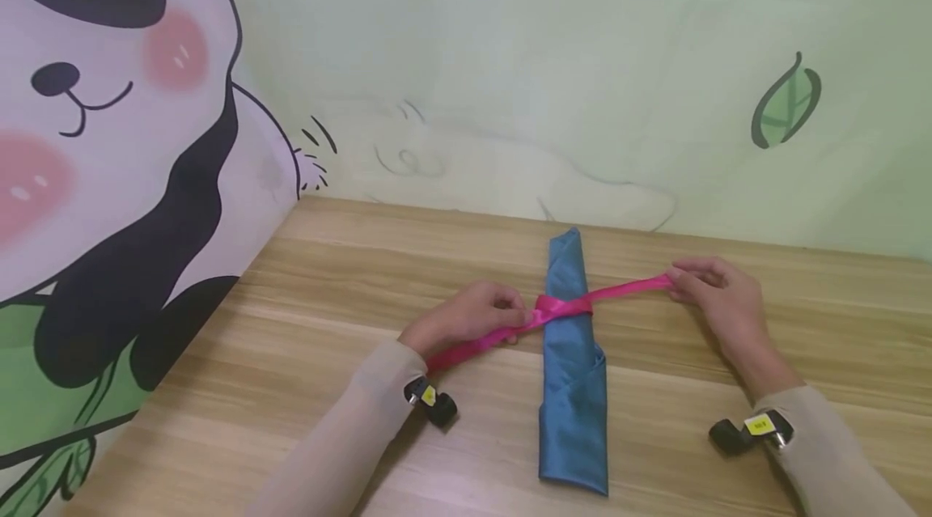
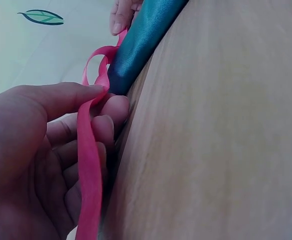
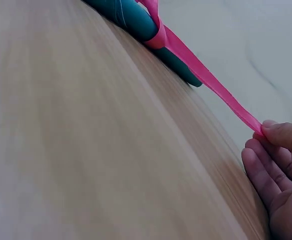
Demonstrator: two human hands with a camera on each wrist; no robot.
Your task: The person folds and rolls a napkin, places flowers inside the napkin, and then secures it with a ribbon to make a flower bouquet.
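A rolled, folded piece of shiny blue cloth (image 1: 574, 412) lies lengthwise on the table, pointing away from me. Around its upper part passes a pink ribbon (image 1: 629, 288), crossed over itself on top. My left hand (image 1: 473, 313) pinches one length of the ribbon between thumb and forefinger, close to the cloth's left side; the tail runs back under the wrist. In the left wrist view a small loop of ribbon (image 2: 99, 52) stands up by the cloth. Out to the right, my right hand (image 1: 724, 302) pinches the other ribbon end, which stretches in a line from the crossing.
The wooden table (image 1: 349, 258) meets a pale green wall (image 1: 510, 40) at its far edge. On the left a large panda picture (image 1: 109, 137) covers the panel along the table's side. Each sleeve carries a small black wrist camera (image 1: 440, 408).
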